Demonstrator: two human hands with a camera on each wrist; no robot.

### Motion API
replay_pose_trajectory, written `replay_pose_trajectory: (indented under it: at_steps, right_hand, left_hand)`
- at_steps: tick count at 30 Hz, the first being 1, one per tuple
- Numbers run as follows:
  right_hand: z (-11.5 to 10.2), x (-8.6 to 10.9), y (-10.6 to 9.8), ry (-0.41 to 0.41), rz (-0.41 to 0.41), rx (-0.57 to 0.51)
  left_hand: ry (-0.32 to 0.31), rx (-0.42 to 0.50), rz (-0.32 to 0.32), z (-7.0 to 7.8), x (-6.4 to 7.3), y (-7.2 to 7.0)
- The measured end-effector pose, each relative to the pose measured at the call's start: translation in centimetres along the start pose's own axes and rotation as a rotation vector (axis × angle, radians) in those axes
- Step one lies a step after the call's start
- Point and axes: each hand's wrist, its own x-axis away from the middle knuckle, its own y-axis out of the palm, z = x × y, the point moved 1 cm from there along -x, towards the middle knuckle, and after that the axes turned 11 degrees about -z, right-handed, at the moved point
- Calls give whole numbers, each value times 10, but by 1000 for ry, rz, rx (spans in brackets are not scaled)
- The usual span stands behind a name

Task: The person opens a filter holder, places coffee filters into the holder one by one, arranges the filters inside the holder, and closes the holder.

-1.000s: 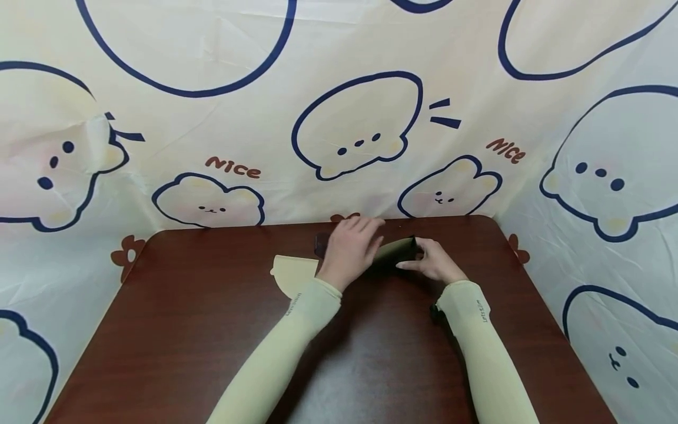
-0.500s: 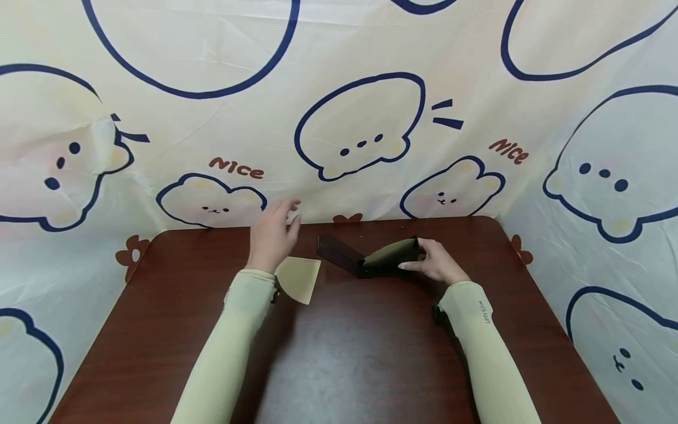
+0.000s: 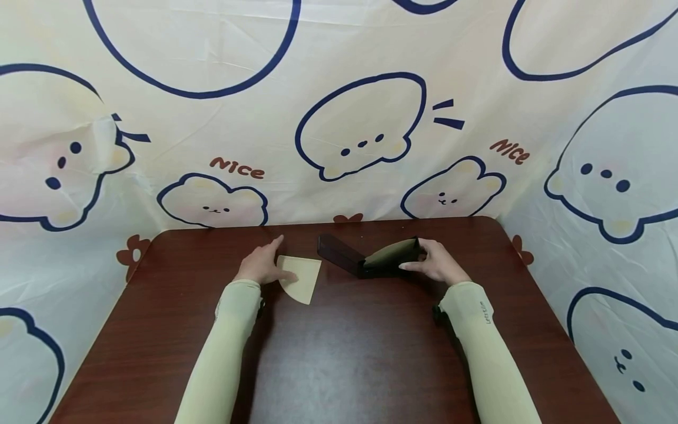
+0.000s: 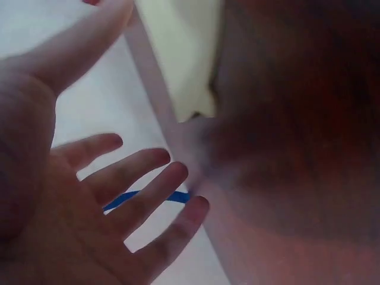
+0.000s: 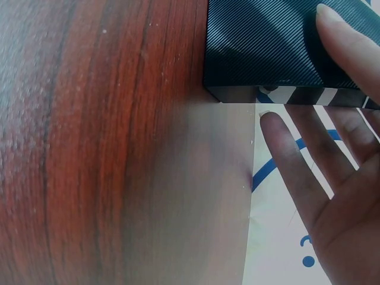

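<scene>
A dark ribbed case [image 3: 389, 257] stands at the back of the table with its dark brown flap [image 3: 339, 253] folded out to the left. An olive, curved surface shows within it. My right hand [image 3: 438, 262] holds the case's right end, thumb on the ribbed face [image 5: 261, 44] and fingers at the far side. A pale yellow flat piece [image 3: 306, 280], one edge rounded, lies left of the flap. Over its left edge reaches my left hand [image 3: 259, 265], thumb across the piece and fingers spread. In the left wrist view the yellow piece [image 4: 184, 53] shows a notched end beyond the fingers.
The brown wooden table [image 3: 339, 353] ends at the back against a cream curtain [image 3: 360, 129] printed with blue-outlined bears. More of this cloth hangs on both sides.
My left hand has left the case, swung left and come down at the yellow piece. The flap and olive surface are now uncovered. My right hand keeps its hold on the case.
</scene>
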Motion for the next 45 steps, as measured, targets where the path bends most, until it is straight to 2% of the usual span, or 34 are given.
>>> replay_pose_trajectory:
  at_steps: [2,6,18,27,33,37,45]
  right_hand:
    - [0,0,0,0,-3,-2]
    - [1,0,0,-4,-2,-5]
    - [2,0,1,-39,11,-9]
    - [2,2,1,-71,19,-6]
    - [0,2,0,-72,14,-3]
    - [-2,3,0,-75,17,2]
    - [-3,4,0,-58,21,8]
  left_hand:
    - [-16,-22,-27,-2,-2,5]
    - [-24,-67,-14,0,-3,11]
    - [49,-62,30,7,4,14]
    - [92,-43,102,12,6,17]
    - [166,41,150,14,8,18]
    - [212,83,203,14,7,19]
    - [169,206,261,12,8,21]
